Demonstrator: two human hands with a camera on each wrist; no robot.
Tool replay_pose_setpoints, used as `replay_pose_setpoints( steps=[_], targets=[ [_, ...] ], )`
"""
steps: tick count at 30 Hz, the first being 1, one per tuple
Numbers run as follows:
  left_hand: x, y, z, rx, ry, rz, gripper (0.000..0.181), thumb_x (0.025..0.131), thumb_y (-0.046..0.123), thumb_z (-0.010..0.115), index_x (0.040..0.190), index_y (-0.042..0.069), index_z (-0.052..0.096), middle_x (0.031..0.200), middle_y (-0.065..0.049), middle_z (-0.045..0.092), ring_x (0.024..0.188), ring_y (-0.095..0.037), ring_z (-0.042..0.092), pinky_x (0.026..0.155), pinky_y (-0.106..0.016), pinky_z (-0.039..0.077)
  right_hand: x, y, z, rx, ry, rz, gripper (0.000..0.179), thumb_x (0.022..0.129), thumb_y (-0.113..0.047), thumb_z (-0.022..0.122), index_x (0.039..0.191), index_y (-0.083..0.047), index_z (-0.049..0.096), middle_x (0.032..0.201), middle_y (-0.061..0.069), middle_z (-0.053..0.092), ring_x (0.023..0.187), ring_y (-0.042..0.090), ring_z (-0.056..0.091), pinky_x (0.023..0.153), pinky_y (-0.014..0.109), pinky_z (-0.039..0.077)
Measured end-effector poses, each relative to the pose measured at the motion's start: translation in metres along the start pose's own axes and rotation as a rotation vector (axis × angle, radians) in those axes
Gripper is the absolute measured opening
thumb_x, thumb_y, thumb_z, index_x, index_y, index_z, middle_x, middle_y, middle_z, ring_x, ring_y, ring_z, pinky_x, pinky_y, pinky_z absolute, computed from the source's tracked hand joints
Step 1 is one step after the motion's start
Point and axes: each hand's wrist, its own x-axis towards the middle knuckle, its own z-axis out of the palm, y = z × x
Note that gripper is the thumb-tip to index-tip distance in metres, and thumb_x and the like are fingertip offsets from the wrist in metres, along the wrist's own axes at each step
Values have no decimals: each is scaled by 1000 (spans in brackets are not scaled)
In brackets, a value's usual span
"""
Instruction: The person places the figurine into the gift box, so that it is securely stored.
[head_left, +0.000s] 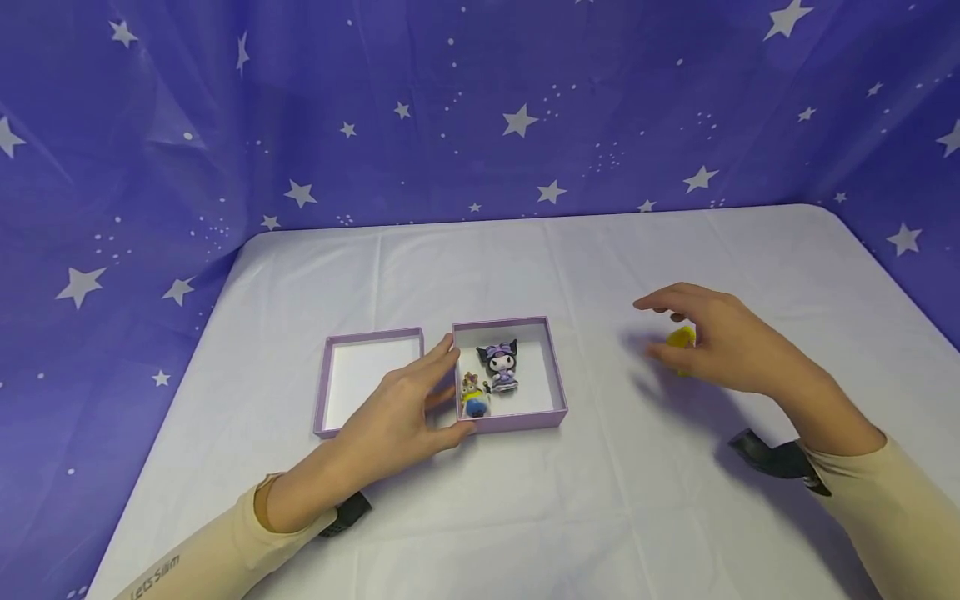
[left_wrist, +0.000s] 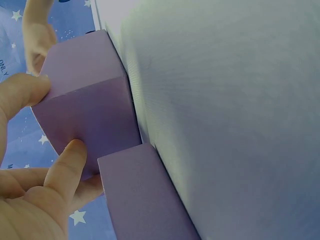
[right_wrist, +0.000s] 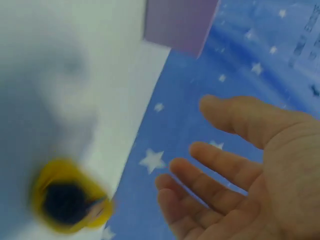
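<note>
My left hand (head_left: 397,412) holds the left end of a purple open box (head_left: 519,422), thumb at the front corner and a finger (left_wrist: 72,155) pressed to its side wall. Inside lie a black-and-purple character figurine (head_left: 501,367) with pointed ears and, by the left wall, a small figurine (head_left: 474,400) with a yellow top and blue bottom. My right hand (head_left: 738,342) hovers over the table to the right, fingers spread from the thumb, holding nothing. Partly hidden behind it is a small yellow toy (head_left: 681,337), which looks blurred yellow with a dark middle in the right wrist view (right_wrist: 47,177).
A shallower purple tray or lid (head_left: 360,367) with a white inside lies left of the box, partly under my left forearm and hand in the head view. White cloth covers the table (head_left: 600,500). A purple star-patterned curtain (head_left: 450,108) surrounds the back and sides.
</note>
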Motion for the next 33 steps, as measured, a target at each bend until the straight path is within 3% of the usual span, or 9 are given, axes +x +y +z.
replay_pose_setpoints(
  steps=[4,7,11,18,23,33],
  targets=[
    [-1,0,-1,3,0,2,88,75,25,86,142,-10,41,153,-23,30,132,-26,41,93,-24,49,-14,20,0,-14,-66,86,57,81,-21,80,133,-17,57,127,2,56,87,22,59,60,29,49],
    [-1,-1,-1,17,1,9,88,75,28,86,142,-10,41,152,-23,31,132,-26,42,96,-25,46,-22,31,-1,-17,-114,120,65,79,-23,82,137,-13,53,134,8,53,104,32,60,75,42,55],
    [-1,-2,0,45,7,17,89,75,31,85,141,-10,42,152,-23,32,132,-26,42,101,-28,43,-29,41,0,-8,-177,113,70,78,-19,83,139,-8,49,136,15,50,109,38,58,87,57,51],
    [-1,-1,0,38,5,18,89,76,30,85,142,-10,41,152,-22,31,134,-26,39,100,-26,44,-30,51,10,-60,-115,0,61,73,-4,84,128,-6,58,119,4,61,99,20,59,82,45,54],
    [0,0,0,26,-1,10,90,75,29,86,142,-10,41,153,-22,30,135,-26,38,97,-23,45,-29,51,12,-99,-88,-8,61,72,-10,86,127,-6,61,116,3,62,96,19,57,81,42,51],
    [0,-1,0,21,0,3,89,75,27,86,142,-10,41,152,-23,30,135,-26,38,96,-23,46,-18,38,20,-73,-61,-41,56,73,-16,86,124,-7,63,112,-1,62,93,16,57,79,38,50]
  ],
)
